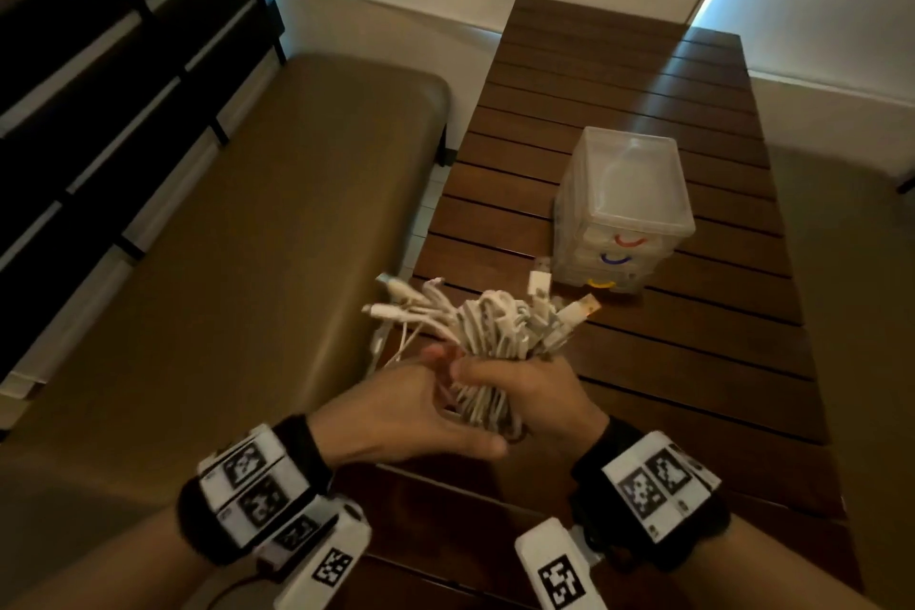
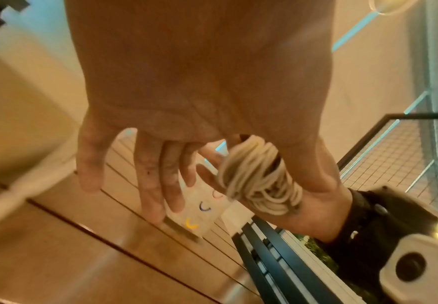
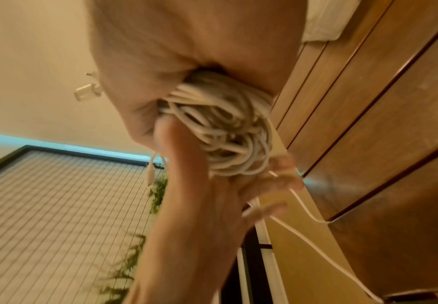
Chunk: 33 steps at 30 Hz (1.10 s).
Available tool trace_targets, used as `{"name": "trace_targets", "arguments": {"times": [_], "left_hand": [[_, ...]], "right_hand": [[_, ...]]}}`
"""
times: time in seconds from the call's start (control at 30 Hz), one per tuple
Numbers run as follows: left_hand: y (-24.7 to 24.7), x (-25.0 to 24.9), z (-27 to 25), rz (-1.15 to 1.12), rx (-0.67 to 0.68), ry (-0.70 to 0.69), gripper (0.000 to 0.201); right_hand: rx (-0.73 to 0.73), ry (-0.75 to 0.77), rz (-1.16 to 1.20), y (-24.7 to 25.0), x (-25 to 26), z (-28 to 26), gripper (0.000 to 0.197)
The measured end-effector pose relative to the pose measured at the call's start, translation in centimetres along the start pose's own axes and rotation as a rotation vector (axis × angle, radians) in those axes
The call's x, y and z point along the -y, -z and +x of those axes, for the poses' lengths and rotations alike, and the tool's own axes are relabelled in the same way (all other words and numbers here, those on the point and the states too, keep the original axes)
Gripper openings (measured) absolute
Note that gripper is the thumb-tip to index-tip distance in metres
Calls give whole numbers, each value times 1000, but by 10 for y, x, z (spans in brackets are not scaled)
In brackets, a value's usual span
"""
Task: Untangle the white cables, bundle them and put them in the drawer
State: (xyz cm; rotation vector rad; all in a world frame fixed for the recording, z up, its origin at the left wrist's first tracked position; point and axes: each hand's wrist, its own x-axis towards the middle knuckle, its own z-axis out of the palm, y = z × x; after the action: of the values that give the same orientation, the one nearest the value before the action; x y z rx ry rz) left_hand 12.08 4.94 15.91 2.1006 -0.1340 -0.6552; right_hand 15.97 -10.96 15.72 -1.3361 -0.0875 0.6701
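Note:
My right hand point(image 1: 525, 391) grips a coiled bundle of white cables point(image 1: 495, 327) just above the near end of the wooden table; several plug ends fan out of the top. The right wrist view shows the coil point(image 3: 225, 131) packed in that fist. My left hand point(image 1: 421, 406) is beside the bundle on its left, its fingers point(image 2: 158, 181) straight and spread. A thin loose strand point(image 3: 309, 214) runs past the left fingers down toward the table. A clear plastic drawer unit point(image 1: 624, 213) with red, blue and yellow handles stands further back, its drawers closed.
The slatted wooden table point(image 1: 693, 362) stretches away from me. A brown padded bench point(image 1: 247, 263) runs along its left side under a dark slatted backrest point(image 1: 99, 89). A second padded seat point(image 1: 851, 263) lies to the right.

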Motion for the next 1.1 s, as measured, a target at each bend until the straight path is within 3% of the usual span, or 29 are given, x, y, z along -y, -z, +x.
{"name": "trace_targets", "arguments": {"times": [0.03, 0.1, 0.2, 0.23, 0.3, 0.37, 0.4, 0.43, 0.47, 0.57, 0.63, 0.73, 0.83, 0.9, 1.1], "left_hand": [[3, 5, -9, 6, -41, 22, 68], [5, 10, -29, 33, -125, -34, 56], [5, -1, -52, 93, -458, -331, 25], [4, -8, -53, 153, -587, -431, 29], [3, -22, -43, 358, -707, -508, 67], [10, -32, -25, 520, -547, -398, 103], [16, -31, -15, 534, -418, -313, 109], [21, -27, -5, 472, -299, -257, 103], [24, -23, 3, 346, -210, -233, 85], [34, -12, 14, 122, -33, -199, 7], [40, -11, 12, 94, 31, -190, 14], [58, 1, 11, -73, -15, -122, 38], [56, 17, 8, -198, -153, -167, 67], [45, 19, 8, -285, -253, -170, 59], [21, 2, 13, -529, -524, -131, 48]], "right_hand": [[-23, 6, 14, 4, 3, 1, 16], [-5, -29, -23, 18, 10, 2, 6], [32, -149, -93, 33, 14, -2, 6], [46, -163, -144, 33, 16, -2, 5], [127, -151, -242, 31, 22, -3, 9], [225, -110, -305, 23, 33, -5, 23], [263, -95, -340, 20, 41, -7, 30], [307, -80, -378, 19, 48, -9, 36], [345, -62, -424, 17, 56, -10, 39], [374, -10, -524, 16, 74, -9, 40], [359, -12, -530, 15, 80, -5, 35], [278, 35, -527, 9, 79, 4, 33], [167, 53, -431, 6, 67, 12, 16], [125, 23, -361, 6, 58, 15, 9], [175, -130, -212, 7, 42, 16, 2]]}}
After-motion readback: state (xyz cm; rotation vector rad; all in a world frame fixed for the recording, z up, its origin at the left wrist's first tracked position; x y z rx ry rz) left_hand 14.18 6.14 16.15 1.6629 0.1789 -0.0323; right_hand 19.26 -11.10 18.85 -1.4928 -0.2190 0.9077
